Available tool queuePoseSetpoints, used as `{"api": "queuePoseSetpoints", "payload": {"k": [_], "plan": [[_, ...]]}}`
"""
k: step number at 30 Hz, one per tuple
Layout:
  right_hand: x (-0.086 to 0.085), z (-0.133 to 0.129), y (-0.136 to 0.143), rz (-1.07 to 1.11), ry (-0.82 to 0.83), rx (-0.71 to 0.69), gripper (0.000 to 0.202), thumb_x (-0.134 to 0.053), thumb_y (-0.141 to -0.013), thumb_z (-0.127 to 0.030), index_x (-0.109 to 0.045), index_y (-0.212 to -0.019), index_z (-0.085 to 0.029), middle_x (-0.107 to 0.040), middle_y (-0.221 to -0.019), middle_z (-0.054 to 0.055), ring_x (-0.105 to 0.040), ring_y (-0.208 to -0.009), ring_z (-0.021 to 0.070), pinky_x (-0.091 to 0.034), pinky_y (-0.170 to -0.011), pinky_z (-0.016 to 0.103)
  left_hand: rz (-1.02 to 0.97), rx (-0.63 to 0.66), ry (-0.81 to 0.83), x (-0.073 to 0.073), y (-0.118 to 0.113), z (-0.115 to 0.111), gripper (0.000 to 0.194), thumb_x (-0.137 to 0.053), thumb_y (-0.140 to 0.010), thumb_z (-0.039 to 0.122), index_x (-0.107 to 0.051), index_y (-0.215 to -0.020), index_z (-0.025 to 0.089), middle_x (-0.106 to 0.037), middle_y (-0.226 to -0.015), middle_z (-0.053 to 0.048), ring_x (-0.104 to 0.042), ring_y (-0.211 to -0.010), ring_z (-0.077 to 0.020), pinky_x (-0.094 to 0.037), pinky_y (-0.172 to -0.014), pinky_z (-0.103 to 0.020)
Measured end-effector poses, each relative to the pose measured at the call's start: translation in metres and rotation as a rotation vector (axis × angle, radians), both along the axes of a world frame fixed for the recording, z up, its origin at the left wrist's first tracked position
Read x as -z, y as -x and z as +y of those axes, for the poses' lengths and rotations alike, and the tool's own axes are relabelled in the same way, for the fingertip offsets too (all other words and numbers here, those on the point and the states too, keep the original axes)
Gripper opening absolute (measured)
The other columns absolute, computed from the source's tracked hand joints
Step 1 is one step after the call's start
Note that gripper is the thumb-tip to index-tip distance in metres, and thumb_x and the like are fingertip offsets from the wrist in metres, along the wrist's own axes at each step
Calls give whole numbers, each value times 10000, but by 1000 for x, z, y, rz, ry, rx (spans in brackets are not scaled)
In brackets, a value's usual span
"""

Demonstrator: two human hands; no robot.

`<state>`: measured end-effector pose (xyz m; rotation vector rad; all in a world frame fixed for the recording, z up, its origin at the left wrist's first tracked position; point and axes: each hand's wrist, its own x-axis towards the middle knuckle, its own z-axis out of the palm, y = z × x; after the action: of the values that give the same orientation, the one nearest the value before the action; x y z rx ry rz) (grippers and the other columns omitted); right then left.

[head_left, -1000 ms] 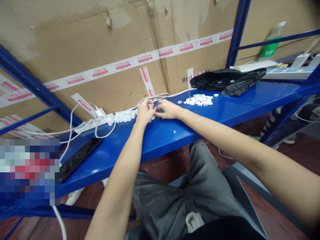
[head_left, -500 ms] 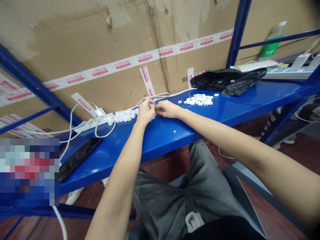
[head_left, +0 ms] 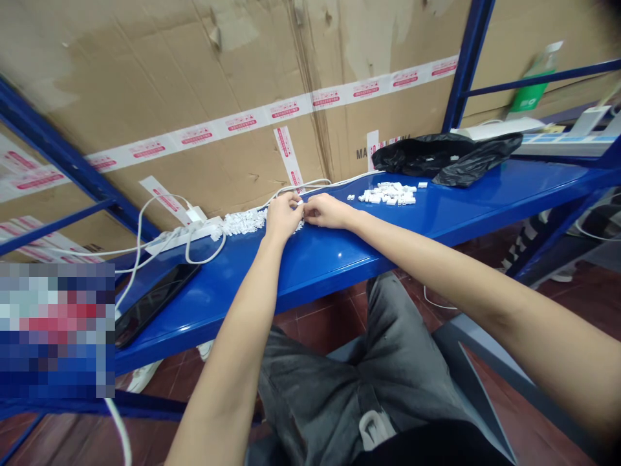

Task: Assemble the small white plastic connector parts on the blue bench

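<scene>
My left hand (head_left: 283,217) is closed in a pinch, with a small white plastic piece (head_left: 299,203) showing at its fingertips. Close against it, my right hand (head_left: 326,212) has its fingers bent and pressed together at the same spot; whatever they hold is hidden. To the left of my hands lies a heap of small white pieces (head_left: 244,222). A second pile, made of larger white blocks (head_left: 391,193), sits to the right. Everything rests on the blue metal shelf (head_left: 320,265).
A black plastic bag (head_left: 436,158) lies behind the right pile. At the left are a white power strip (head_left: 184,237) with cables and a black phone (head_left: 158,304). Cardboard (head_left: 233,71) backs the shelf, and a green-labelled bottle (head_left: 533,87) stands far right.
A white piece now shows more clearly at my left fingertips. Both hands stay together in the same place; the whole view has shifted slightly.
</scene>
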<state>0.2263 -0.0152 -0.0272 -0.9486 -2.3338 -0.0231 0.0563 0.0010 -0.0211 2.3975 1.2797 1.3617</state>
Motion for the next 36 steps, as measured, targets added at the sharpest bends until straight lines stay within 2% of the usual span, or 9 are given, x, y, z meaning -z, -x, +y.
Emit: {"api": "queuePoseSetpoints", "payload": {"k": [6, 12, 20, 23, 29, 36], "plan": [[1, 2, 0, 69, 29, -11, 100, -615, -766, -28, -654, -759, -120, -660, -746, 37, -562, -697, 150, -390, -673, 264, 35, -29, -33, 0, 0, 0, 133, -643, -789, 126, -733, -884, 145, -742, -824, -74, -668, -745, -207, -518, -788, -335], [2, 4, -1, 182, 5, -37, 80, -626, -772, -66, -614, -744, -139, -657, -738, 33, -577, -700, 156, -425, -686, 275, 54, -41, -53, 0, -1, -1, 129, -632, -816, 135, -736, -892, 138, -726, -803, -73, -660, -763, -214, -508, -804, -335], [-3, -4, -2, 321, 25, -21, 60, -602, -807, -105, -599, -781, -160, -657, -746, 21, -582, -694, 148, -451, -702, 275, 42, 12, -26, 0, 0, 0, 115, -636, -850, 169, -744, -878, 142, -711, -770, -64, -655, -762, -219, -505, -818, -343], [-6, -6, -3, 366, 39, -12, 78, -595, -854, -138, -603, -781, -163, -664, -742, 21, -579, -675, 139, -460, -702, 274, -3, 48, 17, 0, 0, -1, 115, -623, -871, 172, -733, -889, 146, -717, -778, -67, -663, -727, -210, -519, -788, -338], [-7, -3, -4, 381, -13, 15, 137, -637, -860, -136, -659, -725, -143, -684, -712, 31, -616, -673, 141, -481, -701, 277, -168, 132, 158, -2, -8, -4, 122, -573, -925, 156, -692, -934, 126, -649, -615, -24, -597, -481, -153, -509, -566, -286], [-5, 0, -5, 550, 49, 47, 97, -665, -820, -114, -755, -794, -142, -752, -773, 52, -702, -735, 186, -555, -735, 313, -317, 225, 333, -2, -16, -3, 130, -540, -933, 83, -654, -994, 94, -679, -672, -46, -649, -488, -132, -542, -507, -251]]}}
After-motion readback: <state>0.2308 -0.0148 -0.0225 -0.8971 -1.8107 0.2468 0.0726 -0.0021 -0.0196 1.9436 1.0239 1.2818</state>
